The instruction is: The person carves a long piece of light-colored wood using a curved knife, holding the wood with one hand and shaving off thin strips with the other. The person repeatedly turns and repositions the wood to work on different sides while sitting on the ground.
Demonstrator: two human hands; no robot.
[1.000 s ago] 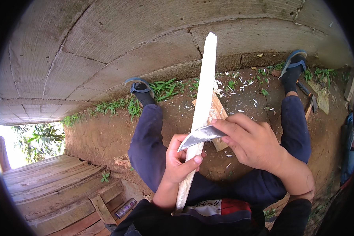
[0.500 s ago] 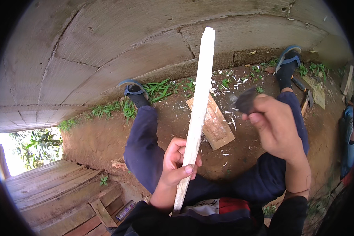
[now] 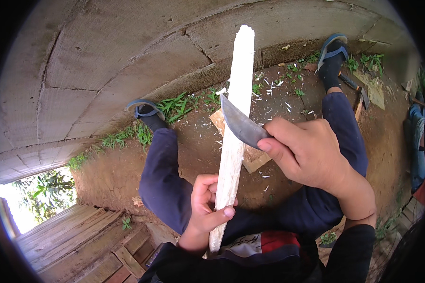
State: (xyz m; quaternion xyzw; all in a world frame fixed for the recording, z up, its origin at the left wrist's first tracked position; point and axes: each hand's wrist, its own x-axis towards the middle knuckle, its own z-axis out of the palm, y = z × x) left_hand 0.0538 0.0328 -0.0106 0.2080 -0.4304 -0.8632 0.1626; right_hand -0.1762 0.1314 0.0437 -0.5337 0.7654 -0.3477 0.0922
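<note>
My left hand (image 3: 207,206) is wrapped round the lower part of a long, pale wooden stick (image 3: 241,78), which points up and away from my body. My right hand (image 3: 311,151) grips a knife (image 3: 241,123) with a broad, dark curved blade; its handle is hidden in my fist. The blade lies across the middle of the stick, its tip just past the stick's left edge. A small curl of pale wood (image 3: 221,91) sits by the tip. Behind the stick, a short board (image 3: 256,159) rests on the ground, partly covered.
White shavings (image 3: 271,87) litter the dirt between my sandalled feet. A block wall (image 3: 127,70) runs along the far side, with grass (image 3: 175,107) at its base. A hammer (image 3: 354,87) lies beside my right foot. Wooden planks (image 3: 66,236) are at lower left.
The knife has moved left from beside the stick onto it. The stick has shifted slightly left, still in my left hand. A curl of wood now shows at the blade tip.
</note>
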